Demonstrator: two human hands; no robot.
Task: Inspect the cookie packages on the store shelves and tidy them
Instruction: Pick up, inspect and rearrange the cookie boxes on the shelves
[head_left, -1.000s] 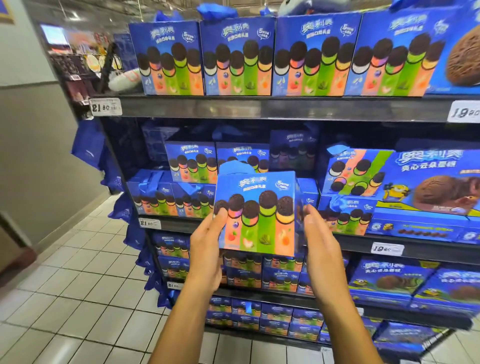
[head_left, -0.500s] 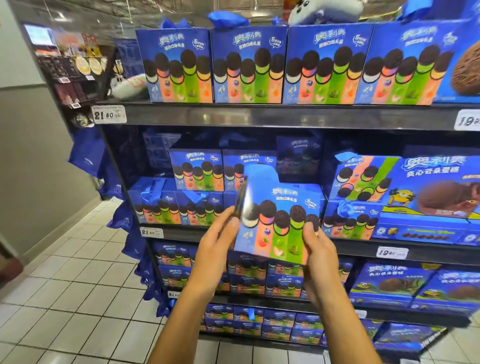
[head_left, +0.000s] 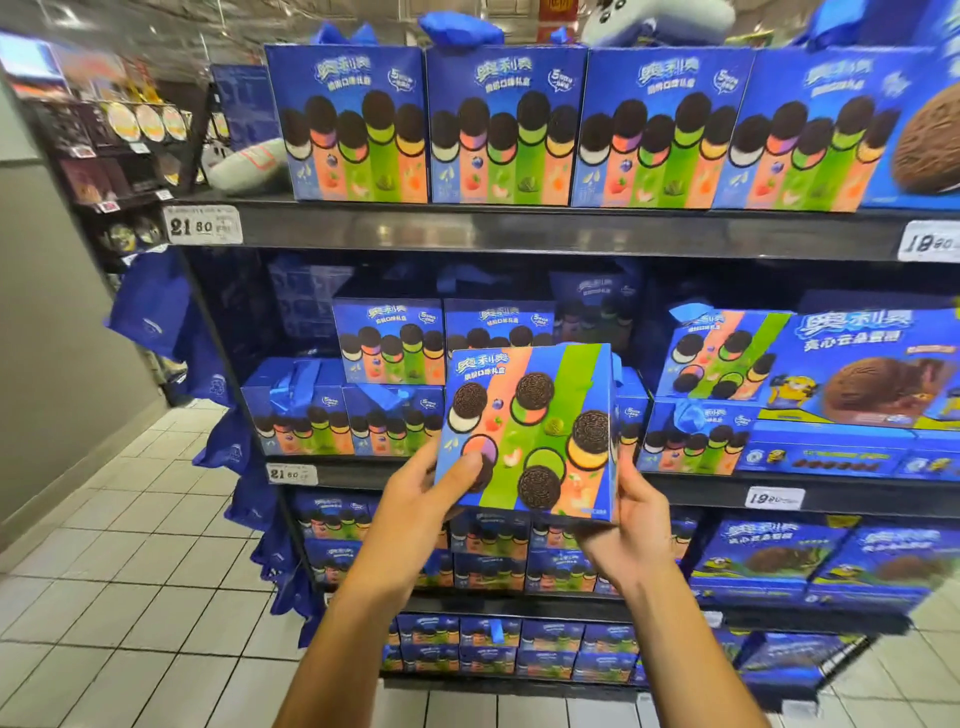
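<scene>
I hold a blue cookie gift box (head_left: 535, 415) in front of the second shelf, its face with diagonal coloured stripes and round cookies turned toward me. My left hand (head_left: 421, 499) grips its lower left corner, thumb on the front. My right hand (head_left: 631, 525) supports the lower right corner from below. Behind it the second shelf (head_left: 675, 486) carries matching boxes (head_left: 389, 338), some stacked, one tilted box (head_left: 722, 353) leaning at the right. A neat row of the same boxes (head_left: 504, 124) lines the top shelf (head_left: 519, 231).
Larger blue cake boxes (head_left: 878, 374) fill the shelves' right side. Lower shelves hold several smaller blue packages (head_left: 493, 561). Blue bags (head_left: 150, 306) hang off the rack's left end. Tiled floor (head_left: 130, 597) and a grey wall (head_left: 57, 322) lie to the left.
I have turned the box in my hands, from the face with upright cookie columns to the diagonal-striped face. My hands slid to its lower corners, and my view moved closer to the shelves.
</scene>
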